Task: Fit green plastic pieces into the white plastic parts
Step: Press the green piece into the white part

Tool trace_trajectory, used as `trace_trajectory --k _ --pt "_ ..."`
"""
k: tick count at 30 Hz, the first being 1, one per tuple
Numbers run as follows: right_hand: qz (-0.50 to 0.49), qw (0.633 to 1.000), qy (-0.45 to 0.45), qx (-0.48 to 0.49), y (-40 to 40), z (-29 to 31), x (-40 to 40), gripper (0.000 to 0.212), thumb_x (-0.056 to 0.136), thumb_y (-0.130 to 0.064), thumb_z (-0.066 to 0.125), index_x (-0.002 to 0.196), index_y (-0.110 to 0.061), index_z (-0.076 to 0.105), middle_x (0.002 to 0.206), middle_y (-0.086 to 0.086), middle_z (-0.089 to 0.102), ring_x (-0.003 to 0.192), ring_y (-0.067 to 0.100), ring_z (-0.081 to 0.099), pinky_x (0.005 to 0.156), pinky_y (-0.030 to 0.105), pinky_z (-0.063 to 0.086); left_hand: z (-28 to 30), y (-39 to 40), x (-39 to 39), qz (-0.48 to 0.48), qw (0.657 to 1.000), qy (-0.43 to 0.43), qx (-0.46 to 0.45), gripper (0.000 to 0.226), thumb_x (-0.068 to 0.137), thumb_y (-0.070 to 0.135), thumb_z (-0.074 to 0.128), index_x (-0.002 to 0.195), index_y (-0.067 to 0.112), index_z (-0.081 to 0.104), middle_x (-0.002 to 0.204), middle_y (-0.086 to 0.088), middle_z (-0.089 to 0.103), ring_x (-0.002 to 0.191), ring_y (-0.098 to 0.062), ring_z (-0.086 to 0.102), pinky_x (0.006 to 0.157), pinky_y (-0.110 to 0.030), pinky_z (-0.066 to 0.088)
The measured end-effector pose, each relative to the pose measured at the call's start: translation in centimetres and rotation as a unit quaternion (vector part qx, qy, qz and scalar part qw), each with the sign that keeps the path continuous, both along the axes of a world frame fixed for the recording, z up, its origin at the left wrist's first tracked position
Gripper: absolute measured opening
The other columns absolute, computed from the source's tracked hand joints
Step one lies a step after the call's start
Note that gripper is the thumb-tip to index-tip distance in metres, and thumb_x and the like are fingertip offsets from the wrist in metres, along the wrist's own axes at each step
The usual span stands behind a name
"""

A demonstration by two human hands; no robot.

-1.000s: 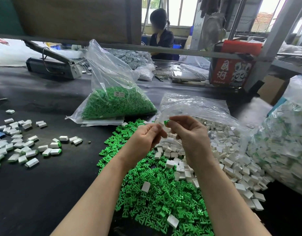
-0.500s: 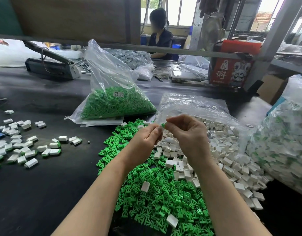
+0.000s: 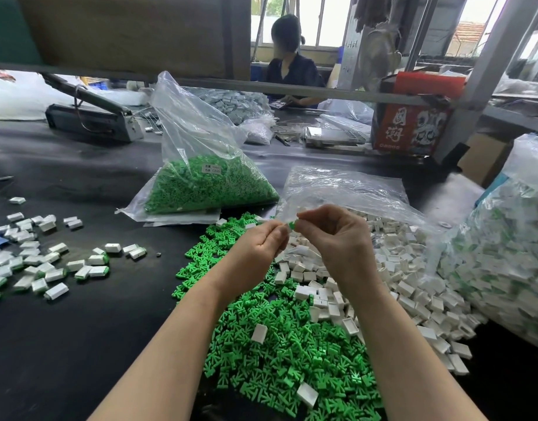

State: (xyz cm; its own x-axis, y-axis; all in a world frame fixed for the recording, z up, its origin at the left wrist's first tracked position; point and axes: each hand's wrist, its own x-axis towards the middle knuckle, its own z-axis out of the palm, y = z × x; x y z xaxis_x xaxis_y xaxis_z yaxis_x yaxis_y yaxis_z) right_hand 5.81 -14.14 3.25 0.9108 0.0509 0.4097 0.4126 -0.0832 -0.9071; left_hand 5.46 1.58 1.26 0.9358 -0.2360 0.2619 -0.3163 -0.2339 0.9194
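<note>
We read a small white label (image 3: 212, 169) on the clear bag of green pieces (image 3: 207, 186); its print is too small to make out beyond "C200". The red carton (image 3: 412, 129) at the back carries large white Chinese characters, 国潮, beside a lion-dance face. Our right hand (image 3: 337, 238) pinches a green plastic piece (image 3: 291, 225) between thumb and forefinger, raised above the piles. Our left hand (image 3: 261, 247) is curled with its fingertips meeting that piece; we cannot tell what it holds. Below lie loose green pieces (image 3: 280, 344) and white plastic parts (image 3: 413, 268) on the black table (image 3: 64, 344). Assembled pieces (image 3: 43, 262) lie scattered at left.
</note>
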Motion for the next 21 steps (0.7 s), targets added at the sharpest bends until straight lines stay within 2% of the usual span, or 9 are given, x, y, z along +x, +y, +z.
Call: trace_trajectory --k 4,7,11,12,13,15,17,21 --pt "0.003 1.0 -0.006 -0.015 -0.05 -0.03 0.03 0.007 0.082 -0.005 0.076 0.088 -0.008 0.074 0.083 0.005 0.074 0.079 0.02 0.072 0.079 0.029 0.059 0.03 0.25 0.06 -0.011 1.0 0.021 -0.017 0.026 0.105 0.026 0.041 0.084 0.016 0.054 0.066 0.014 0.047 0.062 -0.004 0.041 0.061 -0.015 0.037" --pt "-0.007 1.0 -0.007 -0.019 0.14 -0.11 0.19 0.008 0.082 -0.007 0.077 0.088 -0.009 0.074 0.083 0.003 0.075 0.079 0.017 0.072 0.078 0.027 0.059 0.1 0.3 -0.05 -0.013 0.999 0.034 -0.035 0.036 0.095 0.041 0.045 0.092 0.007 0.055 0.074 0.006 0.048 0.074 -0.012 0.044 0.073 -0.028 0.04" --pt "-0.003 1.0 -0.006 0.0 0.19 -0.2 0.2 0.007 0.082 -0.006 0.077 0.087 -0.01 0.074 0.082 0.002 0.075 0.078 0.015 0.072 0.076 0.024 0.058 0.05 0.32 -0.08 -0.023 0.997 0.046 -0.05 0.044 0.095 0.041 0.047 0.1 -0.001 0.054 0.087 -0.007 0.049 0.087 -0.018 0.047 0.09 -0.042 0.044" --pt "-0.001 1.0 -0.007 0.002 0.21 -0.21 0.2 0.008 0.082 -0.006 0.076 0.087 -0.011 0.074 0.082 0.002 0.075 0.078 0.015 0.072 0.076 0.024 0.057 -0.04 0.33 -0.02 -0.023 0.997 0.047 -0.055 0.037 0.099 0.037 0.047 0.099 0.001 0.056 0.086 -0.007 0.05 0.085 -0.016 0.049 0.087 -0.035 0.045" --pt "0.001 1.0 -0.009 0.007 0.27 -0.21 0.19 0.008 0.082 -0.006 0.076 0.088 -0.011 0.074 0.083 0.002 0.075 0.079 0.015 0.072 0.076 0.024 0.057 -0.09 0.32 0.04 -0.024 0.997 0.047 -0.063 0.028 0.102 0.03 0.045 0.095 0.006 0.057 0.082 -0.005 0.051 0.078 -0.01 0.053 0.081 -0.023 0.046" --pt "0.002 1.0 -0.009 0.028 0.47 -0.2 0.12 0.009 0.082 -0.006 0.076 0.089 -0.011 0.074 0.084 0.003 0.075 0.08 0.016 0.072 0.077 0.024 0.057 0.01 0.19 0.04 -0.026 0.995 0.045 -0.08 0.022 0.105 0.017 0.041 0.089 0.012 0.057 0.073 0.004 0.052 0.06 0.005 0.052 0.061 -0.007 0.043" --pt "-0.003 0.998 -0.005 0.061 0.63 -0.22 0.08 0.01 0.082 -0.005 0.075 0.09 -0.01 0.073 0.085 0.003 0.075 0.08 0.015 0.072 0.076 0.022 0.056 0.07 0.13 -0.02 -0.027 0.995 0.036 -0.085 0.024 0.105 0.014 0.039 0.088 0.01 0.055 0.065 0.011 0.05 0.054 0.006 0.047 0.052 -0.007 0.038" --pt "-0.009 0.996 0.003 0.093 0.59 -0.23 0.18 0.011 0.081 -0.004 0.076 0.09 -0.009 0.073 0.083 0.002 0.075 0.077 0.01 0.07 0.072 0.018 0.054 0.17 0.39 -0.11 -0.033 0.994 0.027 -0.096 0.023 0.105 0.017 0.039 0.093 0.005 0.054 0.058 0.019 0.05 0.054 0.005 0.045 0.053 -0.007 0.039"
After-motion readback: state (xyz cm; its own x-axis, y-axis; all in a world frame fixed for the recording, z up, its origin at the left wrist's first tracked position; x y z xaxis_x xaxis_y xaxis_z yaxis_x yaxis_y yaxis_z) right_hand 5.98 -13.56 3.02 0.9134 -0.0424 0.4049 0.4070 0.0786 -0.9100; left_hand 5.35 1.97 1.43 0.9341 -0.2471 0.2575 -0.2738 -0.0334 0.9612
